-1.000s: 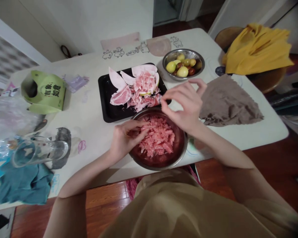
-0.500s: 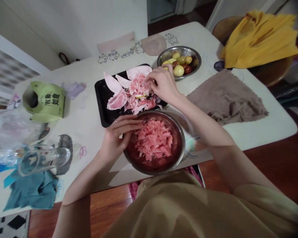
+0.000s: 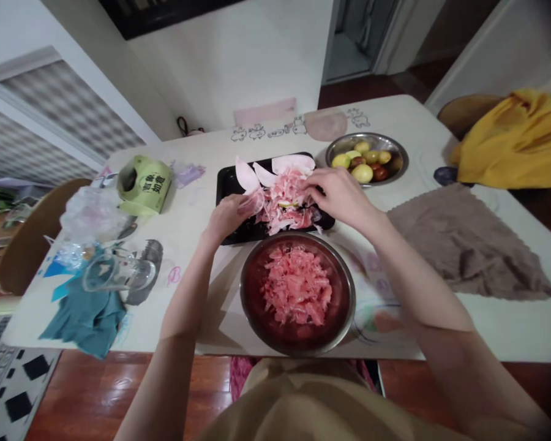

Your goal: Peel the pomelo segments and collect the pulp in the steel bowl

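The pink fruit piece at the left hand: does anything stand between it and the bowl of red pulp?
Only the near rim of the black tray lies between the pink fruit piece and the bowl; the pinkish scraps lie close beside, to the right.

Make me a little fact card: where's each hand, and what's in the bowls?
Left hand: at a pink piece, black tray
Right hand: at the pale-and-pink scraps, same tray
Near bowl: pink pulp
Far bowl: yellow-green and reddish-brown fruits
Right side: grey-brown cloth
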Demonstrator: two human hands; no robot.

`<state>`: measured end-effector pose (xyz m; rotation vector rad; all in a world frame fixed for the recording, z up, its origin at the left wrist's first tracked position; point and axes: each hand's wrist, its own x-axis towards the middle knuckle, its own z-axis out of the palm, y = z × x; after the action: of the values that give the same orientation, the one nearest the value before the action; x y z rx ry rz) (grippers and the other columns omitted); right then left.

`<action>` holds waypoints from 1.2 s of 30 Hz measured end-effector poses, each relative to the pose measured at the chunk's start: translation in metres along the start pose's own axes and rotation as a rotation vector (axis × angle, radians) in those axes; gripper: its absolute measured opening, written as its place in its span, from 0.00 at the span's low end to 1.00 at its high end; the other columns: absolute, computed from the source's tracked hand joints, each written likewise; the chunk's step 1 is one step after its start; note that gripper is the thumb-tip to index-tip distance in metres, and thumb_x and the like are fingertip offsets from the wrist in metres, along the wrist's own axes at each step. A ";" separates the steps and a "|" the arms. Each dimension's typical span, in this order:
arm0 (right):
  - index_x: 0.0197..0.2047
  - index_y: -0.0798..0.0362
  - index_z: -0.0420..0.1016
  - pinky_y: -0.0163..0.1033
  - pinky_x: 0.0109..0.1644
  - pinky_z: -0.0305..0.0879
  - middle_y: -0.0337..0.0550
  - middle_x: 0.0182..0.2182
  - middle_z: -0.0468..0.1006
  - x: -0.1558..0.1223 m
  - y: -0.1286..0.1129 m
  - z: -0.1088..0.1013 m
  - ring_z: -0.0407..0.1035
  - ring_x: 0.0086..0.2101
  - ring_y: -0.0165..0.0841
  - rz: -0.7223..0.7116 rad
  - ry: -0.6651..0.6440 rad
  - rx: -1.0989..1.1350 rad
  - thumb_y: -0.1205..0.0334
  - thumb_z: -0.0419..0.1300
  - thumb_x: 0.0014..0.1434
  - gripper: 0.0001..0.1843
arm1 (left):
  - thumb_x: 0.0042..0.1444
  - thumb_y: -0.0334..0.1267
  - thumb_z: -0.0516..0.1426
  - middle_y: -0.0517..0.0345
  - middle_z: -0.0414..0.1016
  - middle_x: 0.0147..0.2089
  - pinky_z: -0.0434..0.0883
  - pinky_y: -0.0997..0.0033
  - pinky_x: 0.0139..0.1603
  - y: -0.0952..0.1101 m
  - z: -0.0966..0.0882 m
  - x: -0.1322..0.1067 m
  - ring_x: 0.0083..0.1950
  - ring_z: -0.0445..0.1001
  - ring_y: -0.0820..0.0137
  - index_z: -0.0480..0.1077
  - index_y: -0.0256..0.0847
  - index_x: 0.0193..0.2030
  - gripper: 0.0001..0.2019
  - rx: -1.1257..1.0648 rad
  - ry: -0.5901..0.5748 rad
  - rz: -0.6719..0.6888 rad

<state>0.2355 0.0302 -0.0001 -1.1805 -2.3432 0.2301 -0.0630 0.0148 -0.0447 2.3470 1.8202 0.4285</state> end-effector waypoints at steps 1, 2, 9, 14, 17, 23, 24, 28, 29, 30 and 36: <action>0.41 0.54 0.83 0.44 0.50 0.62 0.47 0.41 0.84 0.000 -0.001 -0.002 0.76 0.42 0.40 -0.003 -0.010 -0.004 0.71 0.54 0.62 0.16 | 0.64 0.45 0.60 0.45 0.79 0.56 0.72 0.57 0.62 0.000 0.003 -0.001 0.58 0.76 0.56 0.74 0.39 0.57 0.18 0.006 0.001 0.009; 0.41 0.54 0.83 0.44 0.50 0.62 0.46 0.41 0.85 0.000 -0.001 -0.003 0.76 0.42 0.40 -0.006 -0.019 -0.010 0.72 0.53 0.62 0.16 | 0.62 0.44 0.62 0.45 0.79 0.56 0.72 0.57 0.62 0.001 0.005 -0.002 0.58 0.76 0.56 0.74 0.39 0.57 0.19 0.009 0.009 0.014; 0.40 0.53 0.83 0.44 0.50 0.60 0.46 0.41 0.85 -0.001 -0.007 -0.001 0.77 0.42 0.41 -0.018 -0.078 -0.043 0.70 0.56 0.64 0.13 | 0.54 0.39 0.69 0.41 0.74 0.63 0.70 0.52 0.67 -0.001 0.017 -0.003 0.64 0.72 0.53 0.68 0.37 0.64 0.32 -0.013 0.063 0.059; 0.39 0.53 0.83 0.45 0.51 0.63 0.47 0.41 0.86 0.001 -0.010 0.006 0.77 0.43 0.42 -0.024 -0.086 -0.017 0.70 0.57 0.64 0.11 | 0.56 0.34 0.65 0.43 0.79 0.57 0.73 0.54 0.61 -0.001 0.020 -0.003 0.59 0.76 0.52 0.74 0.38 0.59 0.23 -0.032 0.130 -0.031; 0.40 0.53 0.83 0.44 0.51 0.66 0.46 0.40 0.86 0.002 -0.012 0.017 0.78 0.42 0.41 -0.046 -0.095 0.073 0.66 0.58 0.66 0.10 | 0.57 0.36 0.64 0.46 0.81 0.55 0.75 0.59 0.54 0.002 0.018 -0.004 0.55 0.79 0.53 0.76 0.40 0.58 0.20 -0.051 0.171 -0.098; 0.44 0.51 0.83 0.41 0.49 0.68 0.46 0.41 0.86 0.001 -0.026 0.042 0.79 0.42 0.39 0.025 -0.139 0.300 0.57 0.59 0.68 0.12 | 0.57 0.39 0.67 0.54 0.85 0.48 0.75 0.68 0.44 0.019 0.012 -0.007 0.46 0.82 0.60 0.78 0.45 0.55 0.18 -0.105 0.194 -0.091; 0.45 0.51 0.82 0.41 0.48 0.68 0.44 0.39 0.86 0.001 -0.028 0.044 0.79 0.39 0.38 0.075 -0.128 0.360 0.54 0.59 0.68 0.13 | 0.57 0.40 0.67 0.53 0.85 0.49 0.75 0.68 0.44 0.024 0.012 -0.009 0.47 0.82 0.61 0.78 0.45 0.56 0.19 -0.108 0.212 -0.078; 0.40 0.50 0.77 0.39 0.40 0.68 0.41 0.29 0.83 0.002 -0.033 0.051 0.78 0.33 0.37 0.287 -0.009 0.504 0.43 0.58 0.66 0.19 | 0.61 0.43 0.65 0.49 0.83 0.53 0.73 0.62 0.53 0.051 0.015 -0.015 0.54 0.80 0.59 0.76 0.43 0.59 0.20 -0.078 0.376 0.058; 0.39 0.50 0.75 0.39 0.39 0.67 0.41 0.28 0.82 0.003 -0.032 0.053 0.77 0.32 0.37 0.325 0.042 0.495 0.40 0.58 0.65 0.20 | 0.61 0.42 0.66 0.49 0.83 0.53 0.72 0.60 0.53 0.058 0.016 -0.015 0.54 0.80 0.58 0.76 0.42 0.59 0.20 -0.055 0.433 0.134; 0.39 0.50 0.72 0.39 0.38 0.66 0.40 0.29 0.81 0.004 -0.031 0.054 0.76 0.31 0.37 0.355 0.100 0.476 0.39 0.58 0.63 0.21 | 0.61 0.41 0.66 0.48 0.83 0.53 0.72 0.60 0.51 0.064 0.018 -0.015 0.54 0.79 0.58 0.76 0.42 0.58 0.19 -0.030 0.478 0.187; 0.39 0.48 0.65 0.36 0.34 0.61 0.34 0.26 0.73 0.006 -0.019 0.050 0.68 0.26 0.33 0.360 0.333 0.501 0.38 0.62 0.58 0.22 | 0.60 0.38 0.66 0.48 0.82 0.55 0.71 0.56 0.54 0.084 0.029 -0.001 0.56 0.78 0.56 0.76 0.42 0.57 0.18 -0.054 0.606 0.326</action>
<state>0.1935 0.0270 -0.0334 -1.2542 -1.6443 0.6483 0.0231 -0.0064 -0.0485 2.6716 1.5683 1.3351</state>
